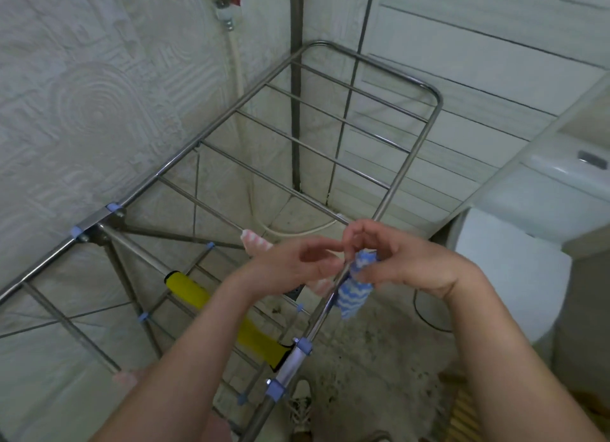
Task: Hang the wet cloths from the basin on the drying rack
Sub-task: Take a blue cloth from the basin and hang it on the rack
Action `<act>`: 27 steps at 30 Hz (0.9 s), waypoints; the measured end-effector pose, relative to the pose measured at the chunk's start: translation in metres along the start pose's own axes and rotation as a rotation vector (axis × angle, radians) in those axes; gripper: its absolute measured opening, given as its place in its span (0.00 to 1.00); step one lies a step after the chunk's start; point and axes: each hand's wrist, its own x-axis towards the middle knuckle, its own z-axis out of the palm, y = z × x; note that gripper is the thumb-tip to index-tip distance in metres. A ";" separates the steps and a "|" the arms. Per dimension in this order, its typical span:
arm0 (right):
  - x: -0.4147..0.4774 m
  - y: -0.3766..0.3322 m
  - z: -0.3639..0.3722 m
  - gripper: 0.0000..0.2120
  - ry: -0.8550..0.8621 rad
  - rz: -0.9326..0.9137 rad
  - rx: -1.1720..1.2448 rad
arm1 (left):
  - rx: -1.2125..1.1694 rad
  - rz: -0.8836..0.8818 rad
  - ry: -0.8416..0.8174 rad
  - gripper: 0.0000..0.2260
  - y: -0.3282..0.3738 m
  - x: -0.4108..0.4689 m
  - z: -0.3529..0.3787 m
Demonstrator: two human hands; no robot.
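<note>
A steel drying rack (333,159) fills the middle of the view. A blue-and-white cloth (355,291) hangs over the rack's right side rail. My right hand (406,263) pinches its top at the rail. My left hand (297,263) hovers just left of it with fingers loosely curled, holding nothing. A pink-and-white cloth (255,242) hangs on a rung behind my left hand, partly hidden. A yellow cloth (227,319) is draped over a lower bar. The basin is out of view.
A tiled wall with a tap and white hose (227,9) stands behind the rack. A white toilet (534,243) sits at the right. A foot in a patterned shoe (302,408) stands on the floor below the rack.
</note>
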 end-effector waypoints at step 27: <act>0.018 -0.026 -0.007 0.07 0.535 -0.157 -0.151 | 0.003 0.361 0.867 0.08 0.063 -0.001 -0.064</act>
